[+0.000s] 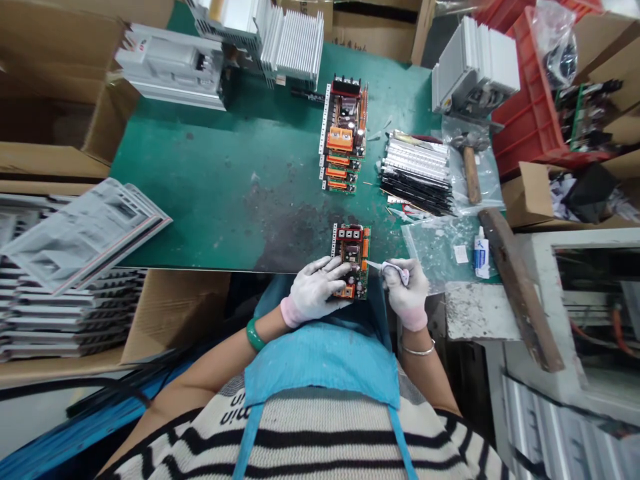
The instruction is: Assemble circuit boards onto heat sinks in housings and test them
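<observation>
- Head view: our left hand (pixel 317 288), in a whitish glove, lays its fingers loosely open across the left part of a circuit board (pixel 353 250); we cannot tell whether any of them grip its underside.
- Our right hand (pixel 407 293), gloved too, has its fingers curled shut on a pale applicator (pixel 397 272), whose thin white tip points left and reaches the board's right edge.
- The circuit board we touch lies at the near edge of the green bench (pixel 220 167), its lower end jutting past that edge above our blue apron (pixel 323 363).
- Farther from us, beyond that board, more circuit boards (pixel 344 133) lie overlapped in a column, with orange connectors showing.
- Right of the column we have a pile of silver and black strips (pixel 416 173), and beside it a hammer (pixel 470 167) on clear plastic.
- Nearer to us on the right, a small white-and-blue tube (pixel 481 255) lies on a plastic bag (pixel 430 250), just beside a long wooden handle (pixel 520 290) that slants towards us.
- Finned metal housings (pixel 293 43) stand at the bench's far side, and another finned block (pixel 477 67) sits at its far right corner.
- On our left, grey panels (pixel 65 313) are stacked near open cardboard; on our right is a red crate (pixel 530 113).
</observation>
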{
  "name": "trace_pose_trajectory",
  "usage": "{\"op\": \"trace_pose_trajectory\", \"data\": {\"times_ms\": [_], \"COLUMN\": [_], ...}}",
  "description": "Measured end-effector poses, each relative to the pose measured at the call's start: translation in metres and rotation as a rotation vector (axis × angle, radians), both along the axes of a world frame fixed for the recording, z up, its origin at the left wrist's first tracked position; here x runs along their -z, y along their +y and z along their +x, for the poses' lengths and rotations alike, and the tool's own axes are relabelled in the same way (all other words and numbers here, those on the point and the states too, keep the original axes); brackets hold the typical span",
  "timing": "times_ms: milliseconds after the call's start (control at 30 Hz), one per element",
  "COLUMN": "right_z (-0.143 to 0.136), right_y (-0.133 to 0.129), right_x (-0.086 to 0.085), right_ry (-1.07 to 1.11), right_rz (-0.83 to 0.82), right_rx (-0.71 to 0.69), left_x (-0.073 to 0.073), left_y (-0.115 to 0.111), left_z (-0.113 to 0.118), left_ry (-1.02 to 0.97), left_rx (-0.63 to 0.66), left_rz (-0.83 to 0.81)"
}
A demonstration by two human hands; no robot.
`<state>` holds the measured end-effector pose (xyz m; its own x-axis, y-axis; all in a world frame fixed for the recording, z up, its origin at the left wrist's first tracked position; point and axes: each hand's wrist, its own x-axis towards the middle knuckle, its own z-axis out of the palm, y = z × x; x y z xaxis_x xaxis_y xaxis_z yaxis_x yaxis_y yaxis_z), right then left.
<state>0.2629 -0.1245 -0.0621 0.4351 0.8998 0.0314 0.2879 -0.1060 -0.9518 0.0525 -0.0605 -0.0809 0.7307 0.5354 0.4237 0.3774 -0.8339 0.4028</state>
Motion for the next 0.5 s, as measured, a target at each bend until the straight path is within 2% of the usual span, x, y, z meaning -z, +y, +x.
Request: {"op": "trace_pose_trajectory", "data": {"times_ms": [500], "right_z": [0.0087], "right_y": [-0.0065], "right_x": [0.0030], "right_ry": [-0.027], "right_rz": [-0.015], "right_rx": [-0.093], "left_x": [0.0020], "left_y": [-0.0011], "left_z": [-0.0016], "left_ry": [0.030], "left_rx": [-0.001], "left_rz": [-0.015]}}
